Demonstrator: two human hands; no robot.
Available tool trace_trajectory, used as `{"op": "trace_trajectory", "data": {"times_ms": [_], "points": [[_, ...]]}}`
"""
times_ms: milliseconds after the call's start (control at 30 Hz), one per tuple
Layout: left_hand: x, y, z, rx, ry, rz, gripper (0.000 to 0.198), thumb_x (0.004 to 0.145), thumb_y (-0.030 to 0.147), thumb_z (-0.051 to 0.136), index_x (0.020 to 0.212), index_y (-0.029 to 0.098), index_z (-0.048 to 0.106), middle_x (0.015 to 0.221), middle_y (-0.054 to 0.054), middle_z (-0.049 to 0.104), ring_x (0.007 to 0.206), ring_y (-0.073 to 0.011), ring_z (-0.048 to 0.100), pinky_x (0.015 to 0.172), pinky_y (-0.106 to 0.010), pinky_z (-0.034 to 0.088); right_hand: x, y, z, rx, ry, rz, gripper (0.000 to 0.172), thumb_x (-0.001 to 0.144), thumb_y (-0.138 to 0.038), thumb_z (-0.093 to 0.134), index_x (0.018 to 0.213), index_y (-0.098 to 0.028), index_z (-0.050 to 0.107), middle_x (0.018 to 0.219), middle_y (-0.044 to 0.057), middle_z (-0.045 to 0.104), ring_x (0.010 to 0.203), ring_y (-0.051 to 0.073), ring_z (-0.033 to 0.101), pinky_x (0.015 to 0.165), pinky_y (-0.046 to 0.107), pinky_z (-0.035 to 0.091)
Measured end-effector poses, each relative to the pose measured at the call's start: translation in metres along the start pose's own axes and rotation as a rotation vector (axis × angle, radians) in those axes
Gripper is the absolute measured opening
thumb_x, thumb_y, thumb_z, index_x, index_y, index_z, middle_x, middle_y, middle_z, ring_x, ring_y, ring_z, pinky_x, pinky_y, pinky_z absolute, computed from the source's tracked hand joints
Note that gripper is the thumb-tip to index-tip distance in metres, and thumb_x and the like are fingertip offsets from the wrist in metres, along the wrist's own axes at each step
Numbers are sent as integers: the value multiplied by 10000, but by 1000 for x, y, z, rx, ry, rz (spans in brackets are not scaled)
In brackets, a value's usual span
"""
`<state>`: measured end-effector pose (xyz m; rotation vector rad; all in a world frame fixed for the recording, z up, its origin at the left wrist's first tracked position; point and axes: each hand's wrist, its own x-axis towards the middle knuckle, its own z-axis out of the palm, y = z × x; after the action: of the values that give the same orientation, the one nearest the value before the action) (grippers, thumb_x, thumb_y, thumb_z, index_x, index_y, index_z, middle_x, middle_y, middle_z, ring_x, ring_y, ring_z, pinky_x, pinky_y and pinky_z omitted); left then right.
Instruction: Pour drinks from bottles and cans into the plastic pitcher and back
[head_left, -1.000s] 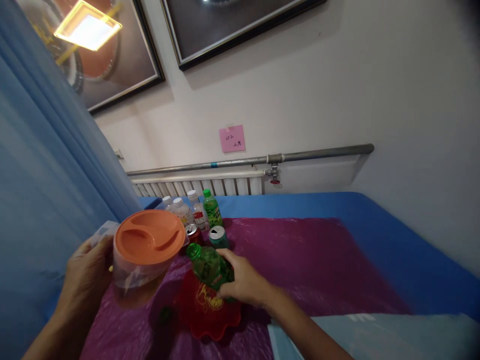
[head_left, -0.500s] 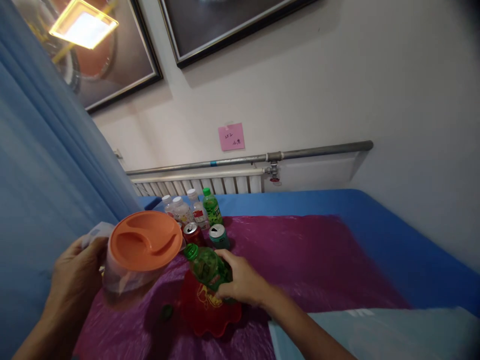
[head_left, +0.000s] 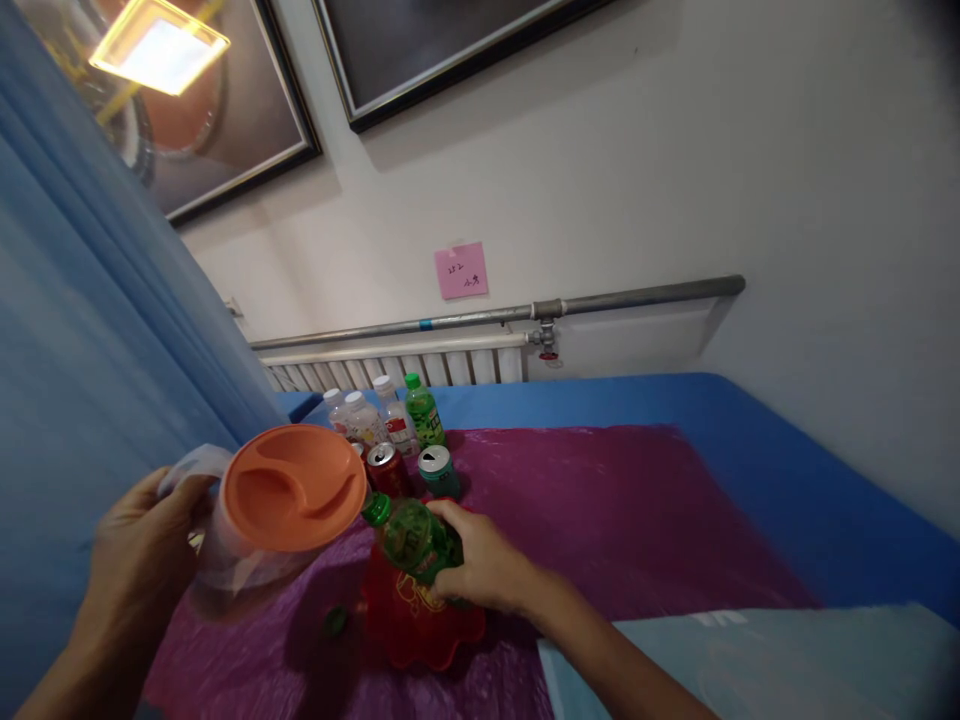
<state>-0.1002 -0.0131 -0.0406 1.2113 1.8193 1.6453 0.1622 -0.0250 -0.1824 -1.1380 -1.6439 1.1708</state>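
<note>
My left hand (head_left: 139, 545) is closed round the handle of a clear plastic jug (head_left: 247, 555) with an orange lid (head_left: 295, 486), held a little above the table at the left. My right hand (head_left: 484, 570) grips a green bottle (head_left: 412, 538) without its cap, tilted with its neck toward the jug's lid. The bottle hangs over a red scalloped dish (head_left: 424, 625). A small green cap (head_left: 334, 621) lies on the purple sheet (head_left: 600, 520) beside the dish.
Behind the dish stand a red can (head_left: 388, 468), a teal can (head_left: 437, 471), a green bottle (head_left: 423, 411) and several white-capped bottles (head_left: 365, 418). The blue table (head_left: 787, 470) meets a radiator and wall. A blue curtain (head_left: 82, 330) hangs at left; a pale cloth (head_left: 750, 665) lies at front right.
The jug has dropped slightly and tipped its lid toward the bottle. The green bottle's neck has swung lower and closer to the jug's lid. The right hand stays over the dish.
</note>
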Motion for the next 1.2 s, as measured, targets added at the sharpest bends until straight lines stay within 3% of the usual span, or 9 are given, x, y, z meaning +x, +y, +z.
{"op": "trace_trajectory", "data": {"times_ms": [567,867,1033,1200], "points": [[14,-5,-7,66,-17,52,257,554,321,680,794,234,710,631,34,620,497,-125,513,389,-157,386,-2,6,4,-29,10,-22,705,523,-144,773,1203,-228,609,1016,2,682,852,187,622,726,270,482],[22,-8,-10,92,7,94,211,539,305,697,735,228,700,539,63,554,453,-84,438,449,-146,403,-3,5,5,-33,6,-4,703,521,-158,775,1198,-242,604,955,-13,680,817,183,623,674,257,477],[29,-17,-14,132,9,113,193,584,322,703,753,229,703,583,61,574,513,-93,486,432,-130,367,-3,8,6,-27,2,-2,722,521,-158,781,1212,-256,596,971,-14,683,824,183,628,687,262,483],[32,-22,-16,108,13,104,217,593,319,729,793,237,722,487,72,538,407,-84,412,448,-162,408,-4,9,7,-20,7,8,730,528,-178,787,1225,-268,590,981,-14,688,829,187,638,681,265,486]]}}
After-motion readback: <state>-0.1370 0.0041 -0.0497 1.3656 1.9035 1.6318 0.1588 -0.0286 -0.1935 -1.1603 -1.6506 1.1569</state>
